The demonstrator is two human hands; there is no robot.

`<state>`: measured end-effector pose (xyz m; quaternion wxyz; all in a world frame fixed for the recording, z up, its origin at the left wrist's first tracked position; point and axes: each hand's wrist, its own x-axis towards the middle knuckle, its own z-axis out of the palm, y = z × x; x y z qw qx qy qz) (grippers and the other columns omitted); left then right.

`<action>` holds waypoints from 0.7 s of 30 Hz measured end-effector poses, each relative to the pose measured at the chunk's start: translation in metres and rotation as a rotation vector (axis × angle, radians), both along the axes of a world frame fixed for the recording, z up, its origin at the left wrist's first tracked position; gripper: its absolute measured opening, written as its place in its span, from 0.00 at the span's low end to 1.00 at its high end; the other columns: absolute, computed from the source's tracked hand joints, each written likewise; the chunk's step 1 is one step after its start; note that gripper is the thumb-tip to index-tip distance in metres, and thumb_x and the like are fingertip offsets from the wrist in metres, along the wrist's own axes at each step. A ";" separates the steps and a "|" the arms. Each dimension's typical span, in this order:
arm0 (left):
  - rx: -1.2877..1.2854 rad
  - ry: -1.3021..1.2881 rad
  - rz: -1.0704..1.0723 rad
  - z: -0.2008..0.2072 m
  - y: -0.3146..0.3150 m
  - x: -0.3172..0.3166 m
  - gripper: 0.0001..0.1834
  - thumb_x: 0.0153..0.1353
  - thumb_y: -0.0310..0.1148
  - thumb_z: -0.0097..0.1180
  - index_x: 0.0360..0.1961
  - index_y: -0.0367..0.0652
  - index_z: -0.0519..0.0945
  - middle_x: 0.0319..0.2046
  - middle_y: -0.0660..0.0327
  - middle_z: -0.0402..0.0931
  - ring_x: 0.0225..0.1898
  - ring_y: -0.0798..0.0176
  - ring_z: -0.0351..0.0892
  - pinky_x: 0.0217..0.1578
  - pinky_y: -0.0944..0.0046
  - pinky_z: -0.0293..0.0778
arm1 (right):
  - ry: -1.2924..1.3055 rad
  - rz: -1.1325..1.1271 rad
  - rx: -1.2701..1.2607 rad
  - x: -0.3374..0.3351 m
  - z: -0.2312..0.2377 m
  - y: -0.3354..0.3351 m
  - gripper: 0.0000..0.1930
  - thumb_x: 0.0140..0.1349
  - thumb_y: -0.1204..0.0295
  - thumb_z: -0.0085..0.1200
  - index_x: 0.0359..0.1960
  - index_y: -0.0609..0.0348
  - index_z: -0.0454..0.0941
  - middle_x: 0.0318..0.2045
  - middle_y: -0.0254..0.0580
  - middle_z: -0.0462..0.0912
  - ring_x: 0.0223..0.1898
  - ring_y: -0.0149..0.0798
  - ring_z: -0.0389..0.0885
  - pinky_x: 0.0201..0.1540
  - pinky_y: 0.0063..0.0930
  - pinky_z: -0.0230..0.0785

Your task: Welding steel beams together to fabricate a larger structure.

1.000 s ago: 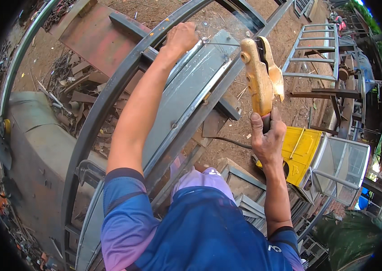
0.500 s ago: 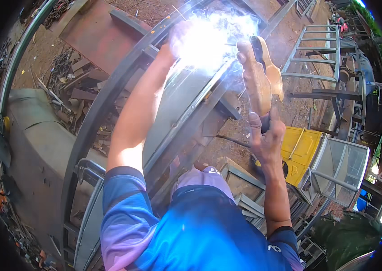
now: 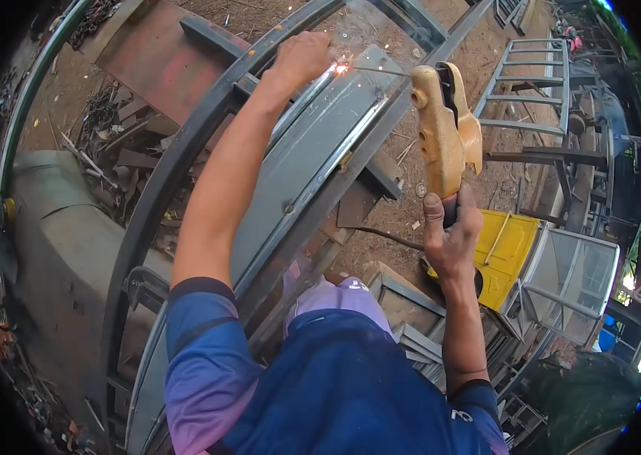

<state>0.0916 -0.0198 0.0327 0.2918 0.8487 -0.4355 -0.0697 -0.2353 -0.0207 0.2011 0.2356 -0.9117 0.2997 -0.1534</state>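
Observation:
My right hand [image 3: 453,231] is wrapped round the dark handle of a tan welding electrode holder [image 3: 441,136]. From its jaws a thin welding rod [image 3: 381,71] points left, and its tip meets a small orange glowing spot at the far end of a grey metal panel [image 3: 290,182]. Beside that glow, my left hand [image 3: 304,59] is closed at the panel's far left corner, next to the curved steel frame [image 3: 191,129]. Its fingertips are hidden, so what they grip does not show. A little smoke drifts past the glow.
A rusty red plate [image 3: 157,64] and a scrap heap [image 3: 134,129] lie to the left. To the right are a ladder-like metal frame [image 3: 529,87] and a yellow box-shaped thing [image 3: 502,254]. A dark cable [image 3: 388,238] runs to the right.
The blinding white arc and its thick smoke have shrunk to a small orange glow. The electrode holder has shifted slightly right; my left hand stays in about the same place.

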 end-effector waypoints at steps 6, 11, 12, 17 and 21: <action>0.029 0.050 0.004 0.006 0.005 -0.002 0.16 0.58 0.39 0.47 0.38 0.39 0.82 0.39 0.42 0.80 0.43 0.38 0.79 0.46 0.44 0.75 | -0.080 -0.002 0.043 0.004 -0.007 0.003 0.16 0.64 0.62 0.56 0.32 0.63 0.70 0.14 0.36 0.66 0.16 0.32 0.64 0.21 0.28 0.59; -0.115 0.090 -0.033 -0.001 0.005 -0.004 0.17 0.58 0.40 0.47 0.38 0.40 0.82 0.39 0.43 0.80 0.43 0.39 0.79 0.45 0.45 0.75 | 0.020 -0.012 0.085 0.006 -0.003 0.002 0.14 0.61 0.68 0.59 0.36 0.66 0.69 0.16 0.45 0.73 0.17 0.44 0.75 0.23 0.34 0.66; -0.205 0.113 -0.043 -0.008 0.005 -0.004 0.17 0.58 0.40 0.47 0.38 0.40 0.82 0.39 0.44 0.80 0.43 0.39 0.79 0.45 0.46 0.75 | -0.015 -0.009 0.067 0.006 -0.005 0.002 0.15 0.62 0.66 0.58 0.35 0.66 0.69 0.15 0.42 0.71 0.17 0.40 0.72 0.23 0.32 0.64; -0.641 0.225 -0.080 -0.050 0.011 -0.002 0.18 0.59 0.42 0.47 0.38 0.41 0.82 0.40 0.45 0.80 0.43 0.40 0.79 0.45 0.47 0.75 | -0.085 0.006 0.011 0.009 -0.015 0.002 0.16 0.64 0.62 0.55 0.34 0.65 0.70 0.15 0.38 0.68 0.18 0.31 0.66 0.22 0.27 0.60; -0.905 0.293 -0.105 -0.053 0.009 0.001 0.18 0.59 0.43 0.47 0.39 0.42 0.82 0.40 0.46 0.81 0.43 0.40 0.78 0.44 0.47 0.74 | -0.039 -0.016 0.054 0.010 -0.006 0.003 0.16 0.65 0.61 0.54 0.33 0.65 0.69 0.15 0.37 0.69 0.19 0.31 0.68 0.23 0.27 0.61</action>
